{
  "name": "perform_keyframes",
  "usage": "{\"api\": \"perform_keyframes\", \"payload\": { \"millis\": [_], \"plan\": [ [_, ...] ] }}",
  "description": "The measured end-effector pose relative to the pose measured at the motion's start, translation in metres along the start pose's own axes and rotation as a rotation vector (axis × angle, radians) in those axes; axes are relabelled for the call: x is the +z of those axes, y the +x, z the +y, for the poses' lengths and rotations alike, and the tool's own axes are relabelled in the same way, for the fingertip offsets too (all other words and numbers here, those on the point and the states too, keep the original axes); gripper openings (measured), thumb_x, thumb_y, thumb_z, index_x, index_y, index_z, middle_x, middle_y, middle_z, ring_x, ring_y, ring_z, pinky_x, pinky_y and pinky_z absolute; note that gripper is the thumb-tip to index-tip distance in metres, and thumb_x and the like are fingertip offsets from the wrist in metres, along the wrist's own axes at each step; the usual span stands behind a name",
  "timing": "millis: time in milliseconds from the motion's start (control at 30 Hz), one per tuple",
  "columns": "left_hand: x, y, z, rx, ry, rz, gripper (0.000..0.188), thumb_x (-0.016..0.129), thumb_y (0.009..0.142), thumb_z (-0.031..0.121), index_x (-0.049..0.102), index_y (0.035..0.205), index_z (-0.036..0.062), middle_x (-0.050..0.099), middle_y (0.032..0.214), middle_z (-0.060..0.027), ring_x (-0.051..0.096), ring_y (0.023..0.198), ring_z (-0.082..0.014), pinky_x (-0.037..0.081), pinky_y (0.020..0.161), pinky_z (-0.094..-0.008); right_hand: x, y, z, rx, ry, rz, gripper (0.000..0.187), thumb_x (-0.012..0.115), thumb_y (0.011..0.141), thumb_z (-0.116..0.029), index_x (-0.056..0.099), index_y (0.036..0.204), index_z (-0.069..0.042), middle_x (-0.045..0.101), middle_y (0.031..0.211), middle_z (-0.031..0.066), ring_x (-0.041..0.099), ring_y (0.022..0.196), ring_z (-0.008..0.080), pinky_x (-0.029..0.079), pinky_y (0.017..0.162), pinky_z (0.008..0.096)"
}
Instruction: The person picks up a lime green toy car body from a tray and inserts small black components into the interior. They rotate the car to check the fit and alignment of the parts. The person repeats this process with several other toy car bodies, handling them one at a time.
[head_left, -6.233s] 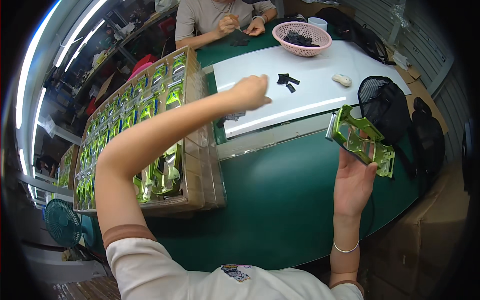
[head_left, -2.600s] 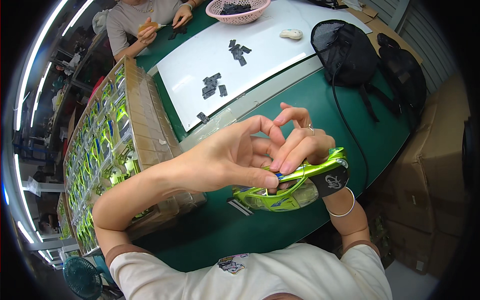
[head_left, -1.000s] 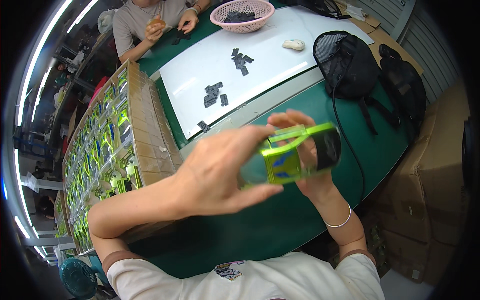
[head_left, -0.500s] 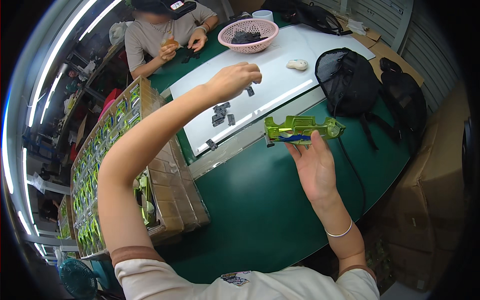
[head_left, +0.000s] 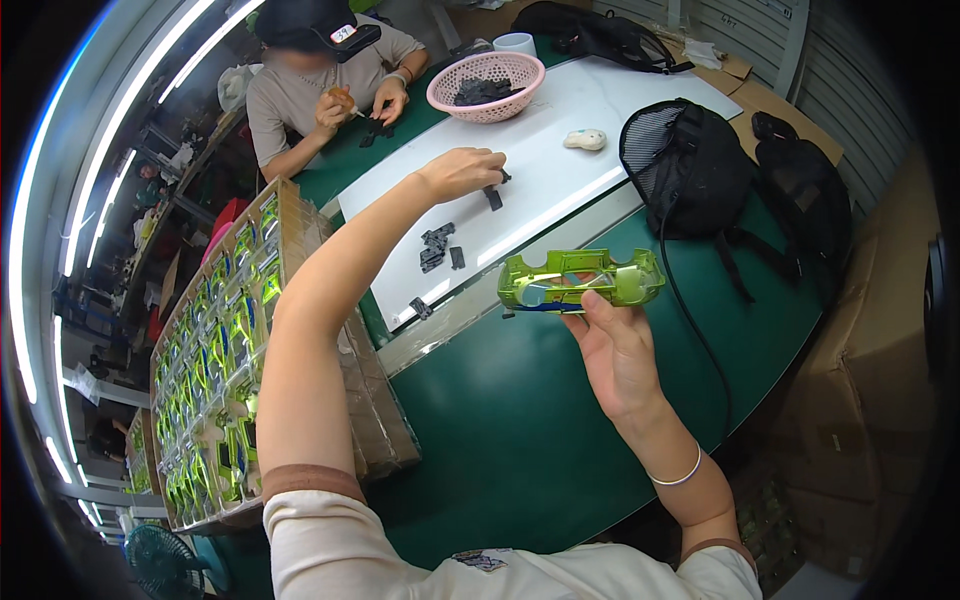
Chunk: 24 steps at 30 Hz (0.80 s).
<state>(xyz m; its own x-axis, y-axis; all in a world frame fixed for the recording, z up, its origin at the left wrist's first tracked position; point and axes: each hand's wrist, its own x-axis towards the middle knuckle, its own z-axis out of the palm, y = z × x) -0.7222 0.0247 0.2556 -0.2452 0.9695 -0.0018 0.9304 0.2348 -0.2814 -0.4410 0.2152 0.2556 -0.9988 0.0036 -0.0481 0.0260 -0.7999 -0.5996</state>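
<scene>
My right hand (head_left: 622,362) grips a translucent green toy car body shell (head_left: 640,285) from below, thumb on its near side. The shell is held above the green table, its hollow, cut-out side showing and a blue strip along its lower edge. Stretched out over the white board, my left hand (head_left: 462,172) has its fingers bent together on a small black plastic part (head_left: 506,176), mostly hidden by the fingertips. Just below those fingers lies another black part (head_left: 493,198). Nearer me on the board are a small cluster of black parts (head_left: 436,246) and a single one (head_left: 457,258).
A carton (head_left: 375,400) of green car shells stands at left. On the white board (head_left: 390,200) are a pink basket (head_left: 487,110) of black parts and a pale mouse-shaped object (head_left: 585,140). A black backpack (head_left: 690,170) and cable lie right. Across the table, a person (head_left: 330,90) handles black parts.
My left hand has drawn slightly back and lower over the board. The green shell has moved left and a little lower in my right hand, tilting to show more of its hollow side.
</scene>
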Motion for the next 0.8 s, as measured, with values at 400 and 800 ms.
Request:
{"api": "perform_keyframes", "payload": {
  "millis": [400, 800],
  "plan": [
    [-0.16, -0.008, 0.153, -0.224, -0.431, 0.54, 0.033, 0.062, 0.074, -0.003, 0.065, 0.104, 0.0103, 0.062, 0.087, -0.0065, 0.06, 0.066, -0.0175, 0.048, 0.056, -0.0253, 0.003, -0.002, -0.004, -0.331, -0.369, -0.085, 0.066, 0.067, 0.07, 0.009, 0.035, 0.127, -0.002, 0.05, 0.118, 0.0108, 0.051, 0.109, 0.0173, 0.045, 0.092, 0.0284],
    [-0.15, -0.042, 0.195, 0.003, -0.015, 0.627, 0.031, 0.065, 0.054, 0.006, 0.062, 0.085, -0.0019, 0.059, 0.088, -0.011, 0.057, 0.066, -0.0215, 0.049, 0.053, -0.0278, 0.009, -0.016, 0.009, -0.192, -0.314, -0.27, 0.067, 0.077, 0.067, -0.003, 0.04, 0.122, 0.001, 0.057, 0.108, 0.0091, 0.056, 0.098, 0.0134, 0.047, 0.085, 0.0278]
  ]
}}
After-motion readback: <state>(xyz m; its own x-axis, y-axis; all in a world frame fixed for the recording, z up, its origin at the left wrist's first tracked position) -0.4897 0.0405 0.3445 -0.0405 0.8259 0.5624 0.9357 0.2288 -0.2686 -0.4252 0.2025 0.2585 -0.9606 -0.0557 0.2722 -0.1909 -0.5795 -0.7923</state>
